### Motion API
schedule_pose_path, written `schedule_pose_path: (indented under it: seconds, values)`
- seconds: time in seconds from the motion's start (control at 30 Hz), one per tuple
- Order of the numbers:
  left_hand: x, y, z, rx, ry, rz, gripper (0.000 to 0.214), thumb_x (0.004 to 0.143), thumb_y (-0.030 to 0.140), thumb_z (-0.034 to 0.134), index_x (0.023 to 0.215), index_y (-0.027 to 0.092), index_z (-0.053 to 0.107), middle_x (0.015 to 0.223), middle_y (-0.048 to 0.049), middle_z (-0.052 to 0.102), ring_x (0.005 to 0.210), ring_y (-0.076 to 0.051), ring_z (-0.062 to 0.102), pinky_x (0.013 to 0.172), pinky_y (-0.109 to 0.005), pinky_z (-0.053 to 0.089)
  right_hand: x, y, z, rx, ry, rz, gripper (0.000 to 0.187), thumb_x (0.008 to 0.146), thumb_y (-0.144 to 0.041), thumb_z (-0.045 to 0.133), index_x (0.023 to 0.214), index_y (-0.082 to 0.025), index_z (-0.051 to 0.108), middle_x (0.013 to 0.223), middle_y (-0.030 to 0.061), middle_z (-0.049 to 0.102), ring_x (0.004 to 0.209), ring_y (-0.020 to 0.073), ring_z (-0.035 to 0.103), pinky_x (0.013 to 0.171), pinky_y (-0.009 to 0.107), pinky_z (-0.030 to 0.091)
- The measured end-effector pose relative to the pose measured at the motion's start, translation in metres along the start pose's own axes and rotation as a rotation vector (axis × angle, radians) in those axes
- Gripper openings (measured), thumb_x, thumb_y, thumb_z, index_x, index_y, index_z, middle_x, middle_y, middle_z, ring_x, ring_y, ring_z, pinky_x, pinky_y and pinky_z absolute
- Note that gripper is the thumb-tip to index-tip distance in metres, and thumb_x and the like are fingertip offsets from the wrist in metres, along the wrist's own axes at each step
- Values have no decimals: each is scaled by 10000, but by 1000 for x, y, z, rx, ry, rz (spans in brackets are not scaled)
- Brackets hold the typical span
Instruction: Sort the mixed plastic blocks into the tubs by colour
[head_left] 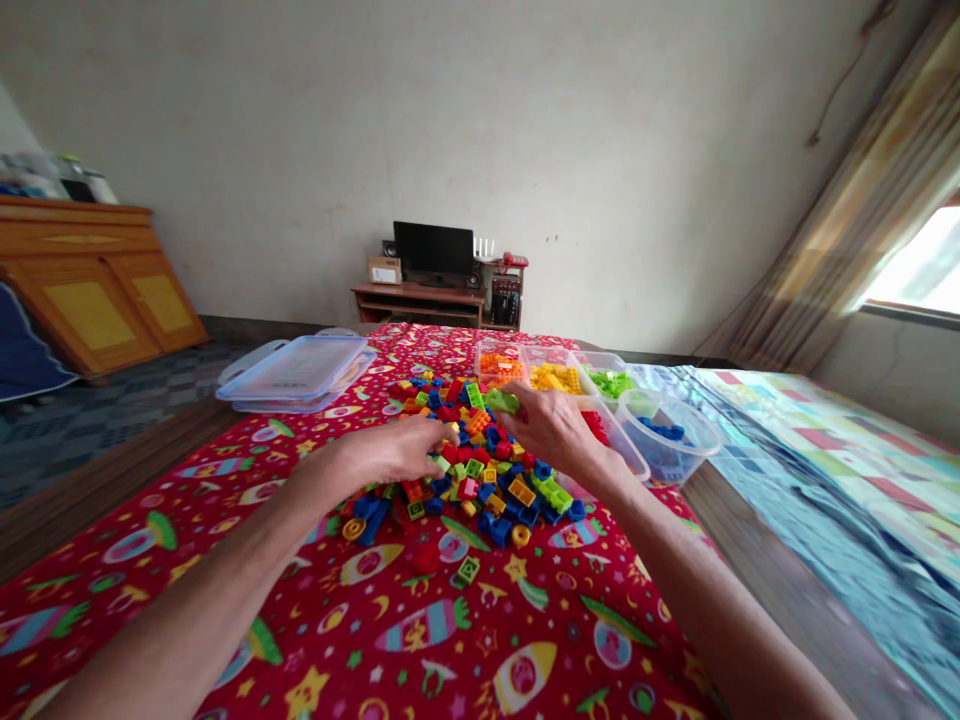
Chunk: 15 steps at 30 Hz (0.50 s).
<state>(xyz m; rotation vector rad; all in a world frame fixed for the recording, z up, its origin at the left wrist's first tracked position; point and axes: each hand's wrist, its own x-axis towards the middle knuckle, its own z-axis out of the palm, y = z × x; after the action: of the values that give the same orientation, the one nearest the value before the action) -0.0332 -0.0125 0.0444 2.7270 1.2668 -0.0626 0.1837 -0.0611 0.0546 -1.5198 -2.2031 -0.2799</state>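
A heap of mixed toy building bricks (487, 475) in red, blue, yellow, orange and green lies on the red patterned cloth (360, 640). At the heap's left side is my left hand (401, 450), its fingers bent inward among the bricks; what they grip, if anything, is hidden. My right hand (551, 420), over the heap's right side, pinches a light green brick (501, 402) at its fingertips. Beyond it, clear containers hold orange bricks (500, 366), yellow bricks (555, 378) and green bricks (611, 383). Red bricks (596, 427) show partly behind my right wrist.
A round clear tub (686, 455) with blue bricks (661, 430) stands at the right table edge. Stacked clear lids (300, 370) lie at the left. A lone green brick (468, 571) sits nearer me. A bed (840, 430) adjoins on the right.
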Motion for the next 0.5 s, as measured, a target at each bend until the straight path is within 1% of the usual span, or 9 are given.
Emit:
schedule_pose_path:
  seconds: [0.07,0.13,0.3,0.4,0.5]
  values:
    - [2,8,4,46,-35,-23,455,697,214,649,1148,156,627,1141,-118,672,993,-259,644,795,-281,503,0,0,1,-12,-1,9,252,903,-360,427,929,-188,608,631,23,598,519,118,449,529,254,224]
    - [3,11,7,75,-42,-36,461,701,169,636,1160,158,612,1181,-123,649,1031,-262,629,804,-277,499,1,0,2,-26,0,24,255,906,-366,427,940,-190,608,640,29,608,525,123,461,528,256,222]
    - [7,5,10,109,-3,21,363,745,102,543,1088,172,640,1046,-89,690,949,-235,649,768,-266,498,1,1,1,-73,-18,64,270,917,-385,421,960,-193,606,670,43,637,547,136,499,525,261,219]
    - [9,3,11,93,15,45,320,758,118,558,1057,183,654,1016,-79,697,932,-229,650,762,-264,492,1,2,1,-102,-25,79,271,921,-377,417,979,-192,606,698,50,651,561,142,515,522,263,212]
    - [10,5,9,57,34,38,299,766,144,590,1051,196,663,1022,-74,704,939,-223,647,755,-257,485,1,5,2,-97,-54,64,254,915,-349,429,991,-181,604,710,57,655,582,149,530,527,261,227]
